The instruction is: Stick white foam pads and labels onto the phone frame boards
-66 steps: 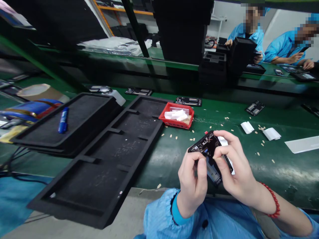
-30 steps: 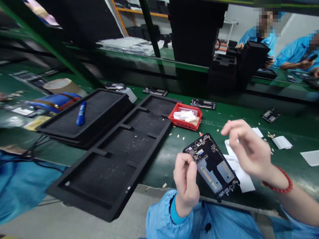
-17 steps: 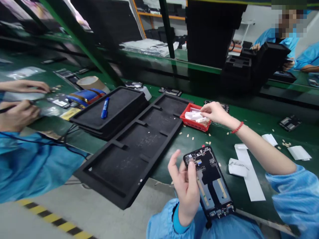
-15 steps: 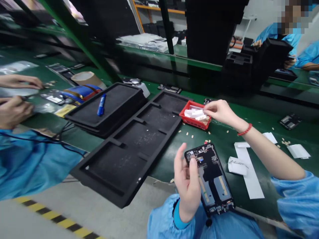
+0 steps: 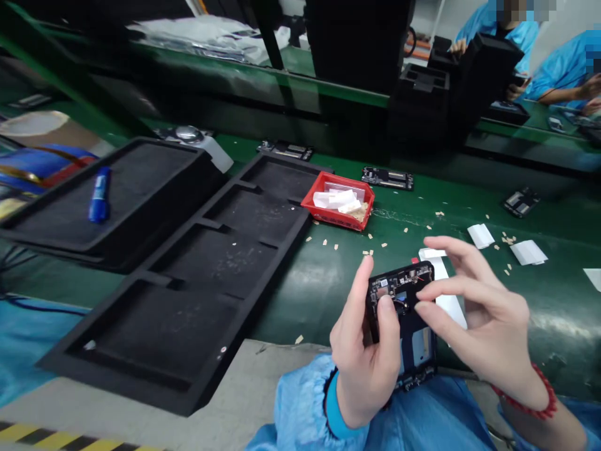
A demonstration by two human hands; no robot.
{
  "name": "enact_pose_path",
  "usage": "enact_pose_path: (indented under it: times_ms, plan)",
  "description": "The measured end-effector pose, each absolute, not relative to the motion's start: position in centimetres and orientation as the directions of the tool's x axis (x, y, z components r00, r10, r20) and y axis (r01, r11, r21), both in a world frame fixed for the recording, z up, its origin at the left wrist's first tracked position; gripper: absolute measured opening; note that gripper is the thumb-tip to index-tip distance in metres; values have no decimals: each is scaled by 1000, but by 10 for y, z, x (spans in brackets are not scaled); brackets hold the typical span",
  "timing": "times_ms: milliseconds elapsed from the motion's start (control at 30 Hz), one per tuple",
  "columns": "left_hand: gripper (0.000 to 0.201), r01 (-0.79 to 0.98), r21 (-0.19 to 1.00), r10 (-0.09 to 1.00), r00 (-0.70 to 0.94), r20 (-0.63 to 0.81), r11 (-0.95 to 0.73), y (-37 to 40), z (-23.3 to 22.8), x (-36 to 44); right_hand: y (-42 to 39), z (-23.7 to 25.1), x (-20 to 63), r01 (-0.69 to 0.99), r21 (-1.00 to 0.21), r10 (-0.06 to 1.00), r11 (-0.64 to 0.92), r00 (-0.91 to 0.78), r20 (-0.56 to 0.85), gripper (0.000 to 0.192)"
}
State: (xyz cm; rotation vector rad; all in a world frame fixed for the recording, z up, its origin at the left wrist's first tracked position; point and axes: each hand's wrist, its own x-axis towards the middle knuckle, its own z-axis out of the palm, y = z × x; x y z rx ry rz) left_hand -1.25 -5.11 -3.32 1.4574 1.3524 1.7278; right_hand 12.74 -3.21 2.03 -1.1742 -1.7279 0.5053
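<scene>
A phone with its back off (image 5: 412, 332), circuit parts and flex cable showing, is tilted in my left hand (image 5: 364, 354), which is closed around its left side with the thumb on the upper face. Over the phone's upper right part, my right hand (image 5: 483, 319) pinches thumb and index finger together. Whatever lies between those fingertips is too small to make out. Beyond both hands stands a red bin (image 5: 335, 216) holding folded white paper (image 5: 340, 199) and small tan pieces. Partly behind my right hand lies a white paper strip (image 5: 451, 307).
A long black compartment tray (image 5: 263, 300) lies to the left. Beside it, a blue marker (image 5: 99, 195) rests on stacked black trays (image 5: 154, 166). Phone parts (image 5: 387, 178) lie behind the bin, and white papers (image 5: 529, 252) with tan bits lie right. Co-workers sit across the bench.
My right hand has left the red bin and come down to the phone's upper part. My left hand keeps its hold on the phone. The view has shifted right.
</scene>
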Motion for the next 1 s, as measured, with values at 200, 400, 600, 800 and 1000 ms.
enact_pose_path:
  times_ms: [200, 400, 600, 800, 1000]
  plan:
    - [56, 250, 876, 836, -276, 473, -413, -58, -23, -6, -49, 11, 120, 381, -814, 885, 438, -23, 466, 18]
    - [54, 312, 857, 782, -363, 506, -410, -66, -20, -1, -57, 15, 112, 327, -858, 889, 396, 97, 448, 19]
    - [53, 310, 863, 771, -395, 499, -400, -71, -18, 4, -63, 14, 103, 242, -906, 898, 346, 195, 395, 18]
    - [51, 294, 876, 769, -424, 478, -382, -72, -15, 6, -63, 14, 101, 233, -912, 892, 338, 228, 389, 19]
    - [54, 236, 882, 771, -428, 471, -408, -72, -14, 10, -64, 15, 99, 220, -916, 889, 335, 248, 385, 19]
